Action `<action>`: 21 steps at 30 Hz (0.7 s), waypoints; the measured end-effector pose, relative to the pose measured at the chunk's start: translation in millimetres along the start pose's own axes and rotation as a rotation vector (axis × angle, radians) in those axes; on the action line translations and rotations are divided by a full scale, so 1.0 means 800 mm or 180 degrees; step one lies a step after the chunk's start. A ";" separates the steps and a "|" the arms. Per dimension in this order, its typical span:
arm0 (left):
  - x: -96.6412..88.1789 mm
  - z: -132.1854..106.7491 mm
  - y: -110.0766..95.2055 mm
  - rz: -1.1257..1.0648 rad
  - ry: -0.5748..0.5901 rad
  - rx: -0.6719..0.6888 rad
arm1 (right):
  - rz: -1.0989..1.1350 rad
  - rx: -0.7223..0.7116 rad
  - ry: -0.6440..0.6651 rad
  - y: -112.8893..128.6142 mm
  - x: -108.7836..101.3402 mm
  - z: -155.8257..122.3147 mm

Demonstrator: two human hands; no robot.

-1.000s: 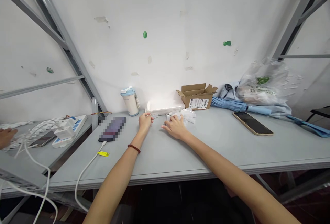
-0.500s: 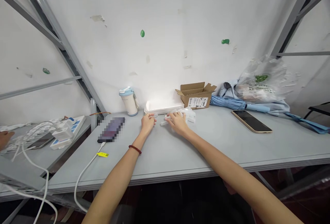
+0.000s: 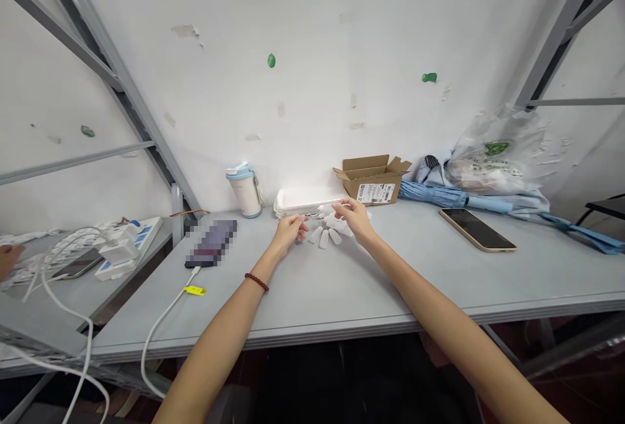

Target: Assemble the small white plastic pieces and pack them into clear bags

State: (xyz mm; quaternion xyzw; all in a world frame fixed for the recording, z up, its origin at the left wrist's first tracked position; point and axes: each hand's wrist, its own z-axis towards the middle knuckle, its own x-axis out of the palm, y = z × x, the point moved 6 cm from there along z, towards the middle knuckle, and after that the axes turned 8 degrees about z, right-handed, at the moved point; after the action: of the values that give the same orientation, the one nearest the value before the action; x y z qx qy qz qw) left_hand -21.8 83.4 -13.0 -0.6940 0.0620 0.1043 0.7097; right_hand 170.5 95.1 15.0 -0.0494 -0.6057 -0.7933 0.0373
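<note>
White translucent petal-shaped pieces [image 3: 322, 239] are fanned out like a flower over the grey table, between my two hands. My left hand [image 3: 290, 231] is closed at the fan's left edge, thumb and fingertips pinched on it. At the upper right of the fan, my right hand [image 3: 355, 217] is also closed in a pinch; what sits between its fingertips is too small to make out. Part of the fan and some clear plastic lie hidden behind the right hand. Just behind my hands rests a stack of long white trays [image 3: 307, 198].
An opened cardboard box [image 3: 374, 180] and a cream-and-blue tumbler [image 3: 245, 193] stand by the wall. A charging phone [image 3: 212, 245] lies left, another phone [image 3: 476, 228] right. A blue umbrella [image 3: 434, 193] and plastic bag [image 3: 498, 157] lie further right. Another person's hand [image 3: 10, 260] shows far left.
The white pieces have spread from a bunch under my right hand into a visible fan. My right hand has lifted and moved slightly right; my left hand has turned inward towards the fan.
</note>
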 end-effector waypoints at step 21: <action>0.004 -0.003 -0.005 -0.0076 0.0396 0.0237 | -0.0061 0.0041 0.0350 0.001 0.009 -0.003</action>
State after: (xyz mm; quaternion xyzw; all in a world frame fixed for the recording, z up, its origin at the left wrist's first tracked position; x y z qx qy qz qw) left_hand -17.7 81.3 -9.7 -0.6729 0.1015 0.0502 0.7310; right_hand 163.6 92.3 15.7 0.0003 -0.6083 -0.7912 0.0632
